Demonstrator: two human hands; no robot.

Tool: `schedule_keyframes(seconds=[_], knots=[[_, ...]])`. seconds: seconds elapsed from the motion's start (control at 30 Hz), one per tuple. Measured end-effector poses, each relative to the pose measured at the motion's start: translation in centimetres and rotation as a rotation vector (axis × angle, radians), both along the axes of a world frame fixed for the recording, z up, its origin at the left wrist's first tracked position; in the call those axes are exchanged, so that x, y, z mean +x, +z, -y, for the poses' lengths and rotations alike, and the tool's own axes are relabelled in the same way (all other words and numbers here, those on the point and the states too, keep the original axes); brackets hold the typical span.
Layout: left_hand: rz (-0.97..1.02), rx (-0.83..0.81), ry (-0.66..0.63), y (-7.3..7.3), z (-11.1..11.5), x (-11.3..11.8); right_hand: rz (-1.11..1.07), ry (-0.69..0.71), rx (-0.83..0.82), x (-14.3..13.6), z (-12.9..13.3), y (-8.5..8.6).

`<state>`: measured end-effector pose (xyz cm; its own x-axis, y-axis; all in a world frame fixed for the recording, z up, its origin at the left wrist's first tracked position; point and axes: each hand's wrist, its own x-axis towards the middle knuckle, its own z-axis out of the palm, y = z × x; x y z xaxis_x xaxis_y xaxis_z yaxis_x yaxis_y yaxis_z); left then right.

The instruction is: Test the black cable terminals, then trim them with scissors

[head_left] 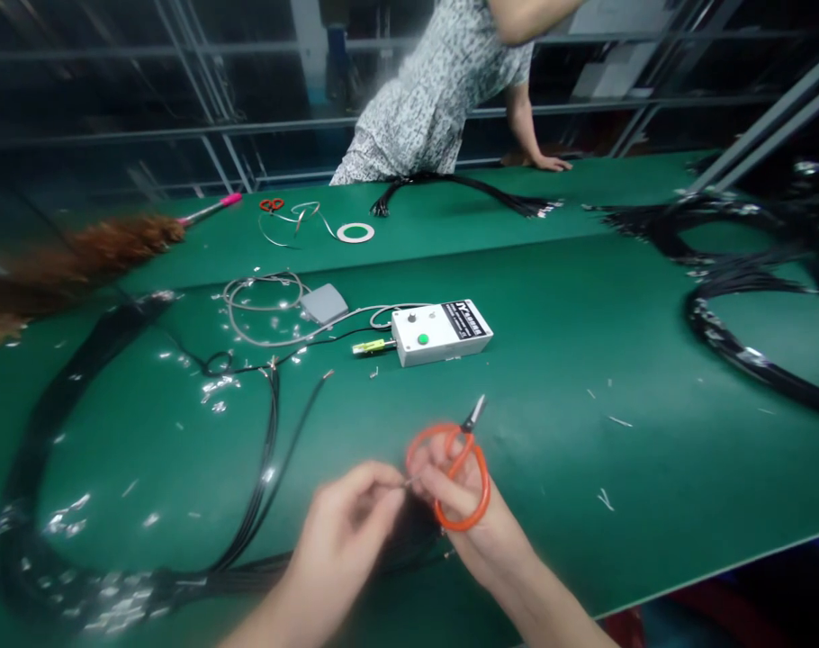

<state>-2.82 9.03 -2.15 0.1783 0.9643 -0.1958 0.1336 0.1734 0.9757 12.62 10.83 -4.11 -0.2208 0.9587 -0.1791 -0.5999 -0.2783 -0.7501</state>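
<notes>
Ahead, white box (445,335), left hand (342,520) tight on wire (408,484), right hand (458,495) around scissors (483,481)

Best free lane atm is the R half of the green table (585,360), btwn the right hand (460,495) and the black cable coils (713,333) near the R edge, w/ just a few thin scraps (605,499) lying flat there. L side's a mess tbh: a fat cable bundle (28,468) curves round it, loose black wires (267,450) poke up past the left hand (346,517), and the white box (443,333) + grey pedal (324,304) block straight ahead. Fyi scissors (464,434) hooked on the right hand jut fwd too, so mind the tips.
</notes>
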Motion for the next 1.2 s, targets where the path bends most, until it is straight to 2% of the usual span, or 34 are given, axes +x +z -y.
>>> schedule_keyframes(seconds=[0.13,0.27,0.43,0.53,0.7,0.8,1.03,1.2], knots=[[0.048,-0.09,0.027,0.1,0.0,0.1,-0.051,-0.024,-0.043,-0.8,0.7,-0.8],[0.109,-0.064,0.098,0.4,-0.1,0.1,0.023,-0.003,-0.097,-1.3,1.9,-1.5],[0.01,0.025,0.084,0.3,0.2,0.1,-0.008,-0.064,-0.124,-0.8,1.7,-0.5],[-0.172,0.222,0.074,0.0,0.5,-0.1,-0.074,-0.056,-0.134,-0.6,1.1,0.4],[-0.493,0.775,0.068,-0.4,0.7,-0.1,-0.172,-0.018,-0.273,-0.5,1.0,0.9],[-0.625,0.931,0.084,-0.5,0.6,0.0,-0.188,-0.007,-0.286,-0.5,1.3,0.7],[-0.527,0.856,0.12,-0.8,0.3,0.0,-0.018,-0.069,-0.169,-1.2,2.3,-0.4],[-0.583,0.896,0.106,-0.9,0.4,0.0,0.005,-0.113,-0.152,-0.7,1.6,0.5]])
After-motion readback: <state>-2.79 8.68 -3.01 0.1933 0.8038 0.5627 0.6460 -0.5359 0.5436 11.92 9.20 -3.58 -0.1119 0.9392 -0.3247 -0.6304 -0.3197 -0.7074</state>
